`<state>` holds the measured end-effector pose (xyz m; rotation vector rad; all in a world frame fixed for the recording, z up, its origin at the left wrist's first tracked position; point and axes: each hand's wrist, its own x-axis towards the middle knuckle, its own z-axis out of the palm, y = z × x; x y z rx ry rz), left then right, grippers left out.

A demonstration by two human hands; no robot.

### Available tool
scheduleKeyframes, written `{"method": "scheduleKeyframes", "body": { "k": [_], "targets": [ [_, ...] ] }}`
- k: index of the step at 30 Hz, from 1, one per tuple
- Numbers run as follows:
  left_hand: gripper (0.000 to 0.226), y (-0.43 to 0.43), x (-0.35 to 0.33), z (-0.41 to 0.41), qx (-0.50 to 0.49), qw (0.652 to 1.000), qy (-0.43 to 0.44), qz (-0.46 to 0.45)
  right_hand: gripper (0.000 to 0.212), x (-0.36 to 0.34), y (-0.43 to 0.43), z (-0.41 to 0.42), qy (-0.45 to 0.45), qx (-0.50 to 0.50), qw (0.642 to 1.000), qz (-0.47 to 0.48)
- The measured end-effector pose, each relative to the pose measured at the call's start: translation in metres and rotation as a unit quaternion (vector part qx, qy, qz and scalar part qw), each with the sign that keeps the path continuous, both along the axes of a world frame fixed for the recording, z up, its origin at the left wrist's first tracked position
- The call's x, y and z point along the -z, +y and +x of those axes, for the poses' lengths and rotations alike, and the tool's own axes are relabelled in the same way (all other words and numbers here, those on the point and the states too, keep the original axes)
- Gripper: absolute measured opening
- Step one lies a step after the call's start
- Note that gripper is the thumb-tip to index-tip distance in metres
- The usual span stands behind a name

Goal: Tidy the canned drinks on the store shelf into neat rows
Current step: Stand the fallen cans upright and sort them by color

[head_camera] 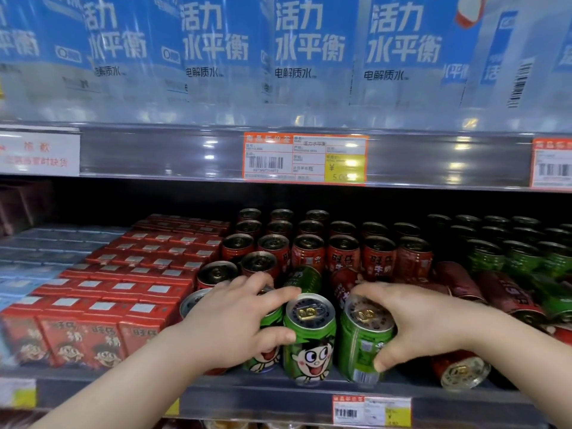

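Note:
Three green cans stand upright at the shelf's front edge. My left hand grips the leftmost green can, thumb touching the middle green can. My right hand grips the right green can from its right side. Behind them, upright red cans form rows. A green can and a red can lie tipped just behind my hands. More red cans lie on their sides at the right, one at the front edge.
Red drink cartons fill the shelf to the left. Upright green cans stand at the back right. The upper shelf rail with price tags hangs close above. Blue-labelled water packs sit on top.

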<state>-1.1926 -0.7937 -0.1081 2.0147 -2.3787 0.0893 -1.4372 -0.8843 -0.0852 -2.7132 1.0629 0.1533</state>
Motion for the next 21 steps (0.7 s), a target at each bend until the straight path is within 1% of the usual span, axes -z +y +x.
{"method": "scheduleKeyframes", "body": {
  "k": [1, 2, 4, 6, 7, 8, 9, 13, 15, 17, 19, 21],
  "targets": [
    [0.085, 0.000, 0.000, 0.000, -0.002, 1.000, -0.003, -0.002, 0.099, -0.001, 0.000, 0.000, 0.001, 0.006, 1.000, 0.016],
    [0.086, 0.000, 0.000, -0.001, -0.004, 1.000, -0.002, -0.001, 0.095, -0.004, -0.002, 0.001, 0.007, 0.004, 1.000, 0.025],
    [0.083, -0.001, 0.000, 0.000, -0.008, 1.000, 0.003, 0.008, 0.074, -0.013, -0.010, 0.011, -0.009, 0.001, 1.000, 0.020],
    [0.083, -0.002, 0.000, 0.001, -0.007, 1.000, 0.007, 0.014, 0.053, -0.012, -0.023, 0.032, -0.076, 0.023, 0.997, -0.004],
    [0.086, -0.002, 0.000, 0.001, -0.006, 1.000, 0.006, 0.015, 0.046, -0.009, -0.031, 0.045, -0.099, 0.039, 0.994, -0.019],
    [0.087, -0.001, 0.000, 0.001, -0.005, 1.000, 0.003, 0.014, 0.044, -0.005, -0.037, 0.057, -0.101, 0.052, 0.993, -0.031],
    [0.086, -0.001, 0.000, 0.002, -0.004, 1.000, 0.002, 0.011, 0.046, -0.001, -0.043, 0.067, -0.090, 0.058, 0.994, -0.035],
    [0.086, -0.003, 0.001, 0.003, -0.007, 1.000, -0.001, 0.015, 0.068, 0.004, -0.051, 0.095, -0.039, 0.068, 0.997, -0.012],
    [0.078, -0.005, 0.002, 0.004, -0.007, 1.000, -0.005, 0.010, 0.074, 0.004, -0.052, 0.100, -0.022, 0.075, 0.997, -0.007],
    [0.069, -0.005, 0.003, 0.004, -0.006, 1.000, -0.007, 0.005, 0.078, 0.008, -0.054, 0.102, -0.031, 0.089, 0.996, 0.011],
    [0.066, -0.005, 0.003, 0.004, -0.005, 1.000, -0.009, 0.002, 0.079, 0.010, -0.053, 0.104, -0.072, 0.084, 0.994, 0.024],
    [0.066, -0.004, 0.003, 0.004, -0.004, 1.000, -0.012, 0.002, 0.075, 0.010, -0.050, 0.106, -0.105, 0.045, 0.993, -0.011]
  ]
}}
